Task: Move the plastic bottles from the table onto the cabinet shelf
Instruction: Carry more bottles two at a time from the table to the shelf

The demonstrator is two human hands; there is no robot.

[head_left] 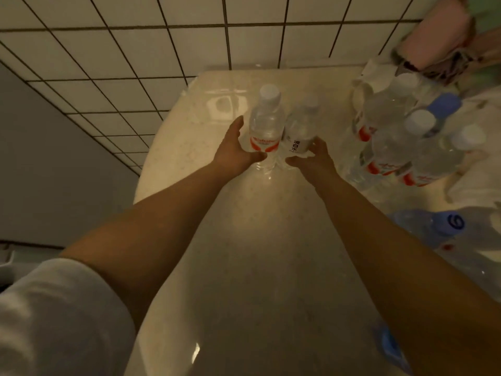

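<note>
Both forearms stretched fwd over pale desk (244, 240). Left hand (234, 149) cupped w/ grip curled round red-label bottle (264, 123), thumb in front. Right hand (311, 158) w/ grip curled round white-label bottle (301, 128). Bottles upright, touching, mid-desk. More bottles clustered (401, 131) to right.

A pale glossy tabletop (244, 240) with a rounded corner stands over white floor tiles (113, 50) with dark joints. A grey wall (54, 164) is at left. The light is warm and dim.
</note>
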